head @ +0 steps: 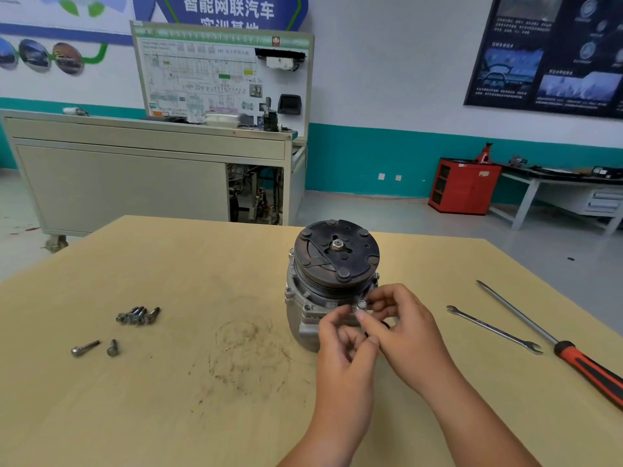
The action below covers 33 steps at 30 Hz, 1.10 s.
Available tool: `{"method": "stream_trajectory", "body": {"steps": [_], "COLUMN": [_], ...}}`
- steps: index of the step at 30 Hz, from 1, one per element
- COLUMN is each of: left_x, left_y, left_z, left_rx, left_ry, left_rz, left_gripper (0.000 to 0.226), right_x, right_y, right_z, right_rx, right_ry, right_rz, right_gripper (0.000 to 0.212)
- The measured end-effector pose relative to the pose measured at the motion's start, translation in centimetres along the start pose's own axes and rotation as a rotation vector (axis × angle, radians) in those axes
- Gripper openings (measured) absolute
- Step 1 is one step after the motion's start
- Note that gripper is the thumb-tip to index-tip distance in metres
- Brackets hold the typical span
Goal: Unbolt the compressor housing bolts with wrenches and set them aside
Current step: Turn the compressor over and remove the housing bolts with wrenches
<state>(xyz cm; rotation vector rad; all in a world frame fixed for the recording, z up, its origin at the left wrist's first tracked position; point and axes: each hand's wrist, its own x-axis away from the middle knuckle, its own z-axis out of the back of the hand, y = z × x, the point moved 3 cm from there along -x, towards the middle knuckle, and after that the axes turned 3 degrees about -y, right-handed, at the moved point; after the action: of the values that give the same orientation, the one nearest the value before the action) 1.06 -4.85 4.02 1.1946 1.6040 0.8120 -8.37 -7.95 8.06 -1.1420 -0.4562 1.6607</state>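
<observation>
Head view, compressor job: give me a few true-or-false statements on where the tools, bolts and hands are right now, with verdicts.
1. The wrench lies on the table, in no hand. True.
2. The removed bolts lie right of the compressor. False: they lie to its left.
3. The left hand and right hand are both at a bolt on the compressor's near side. True.
4. The screwdriver stands upright on the compressor. False: it lies on the table beside the wrench.
</observation>
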Motion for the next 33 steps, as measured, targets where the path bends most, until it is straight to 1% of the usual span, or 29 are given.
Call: {"method": "stream_trajectory", "body": {"steps": [2, 3, 5, 6, 8, 10, 14, 16, 19, 21, 23, 24, 25, 27, 28, 30, 31, 33], "left_x": [0.0, 0.0, 0.1, 0.2, 0.1, 0.1, 0.3, 0.5, 0.8, 1.3, 2.4, 3.0, 3.7, 4.7, 5.0, 5.1, 5.0, 4.6], "left_y": [0.0, 0.0, -0.1, -0.1, -0.3, -0.3, 0.2, 0.4, 0.7, 1.3, 1.8, 2.0, 2.0, 2.0, 1.9, 2.0, 2.2, 2.5], "left_z": [-0.1, -0.1, 0.3, 0.5, 0.4, 0.1, -0.1, -0.3, -0.4, -0.7, -0.4, 0.3, 1.2, 3.9, 5.5, 9.2, 11.2, 15.3], "left_rx": [0.003, 0.002, -0.006, -0.006, 0.007, 0.017, 0.041, 0.043, 0.057, 0.106, 0.162, 0.198, 0.229, 0.248, 0.255, 0.293, 0.309, 0.327], "left_ry": [-0.033, -0.037, -0.013, 0.004, 0.011, -0.024, -0.019, -0.020, -0.075, -0.091, -0.082, -0.062, -0.025, 0.094, 0.176, 0.353, 0.432, 0.586], "left_rz": [0.009, 0.014, 0.000, -0.005, 0.010, 0.033, 0.036, 0.033, 0.038, 0.043, 0.019, -0.004, -0.022, -0.035, -0.023, 0.005, 0.014, 0.030], "left_gripper": [0.035, 0.035, 0.031, 0.030, 0.033, 0.035, 0.027, 0.032, 0.041, 0.039, 0.049, 0.057, 0.064, 0.071, 0.070, 0.059, 0.052, 0.036], "right_x": [0.0, 0.0, 0.1, 0.2, 0.2, 0.2, 0.3, 0.3, 0.6, 1.5, 3.1, 3.9, 4.6, 5.3, 5.3, 4.6, 4.0, 2.5], "right_y": [-0.1, -0.2, -0.2, -0.1, 0.0, 0.2, 0.0, -0.3, -1.0, -1.7, -2.7, -3.4, -4.0, -5.0, -5.4, -6.2, -6.5, -7.1], "right_z": [0.0, 0.0, 0.2, 0.2, -0.1, -0.4, -0.3, -0.2, 0.0, 0.3, 0.4, -0.1, -0.7, -3.3, -5.2, -9.7, -12.3, -17.9], "right_rx": [0.035, 0.035, -0.009, -0.038, -0.072, -0.043, -0.025, -0.058, -0.114, -0.099, -0.102, -0.124, -0.143, -0.208, -0.249, -0.282, -0.264, -0.186], "right_ry": [0.029, 0.028, 0.029, 0.031, 0.024, 0.015, 0.018, 0.019, 0.017, 0.055, 0.102, 0.099, 0.080, -0.014, -0.081, -0.227, -0.306, -0.459], "right_rz": [0.016, 0.038, 0.055, 0.032, -0.019, -0.029, 0.033, 0.039, 0.019, 0.072, 0.150, 0.177, 0.193, 0.184, 0.163, 0.111, 0.089, 0.075], "right_gripper": [0.021, 0.021, 0.032, 0.034, 0.026, 0.021, 0.030, 0.032, 0.033, 0.031, 0.023, 0.017, 0.018, 0.028, 0.033, 0.036, 0.034, 0.021]}}
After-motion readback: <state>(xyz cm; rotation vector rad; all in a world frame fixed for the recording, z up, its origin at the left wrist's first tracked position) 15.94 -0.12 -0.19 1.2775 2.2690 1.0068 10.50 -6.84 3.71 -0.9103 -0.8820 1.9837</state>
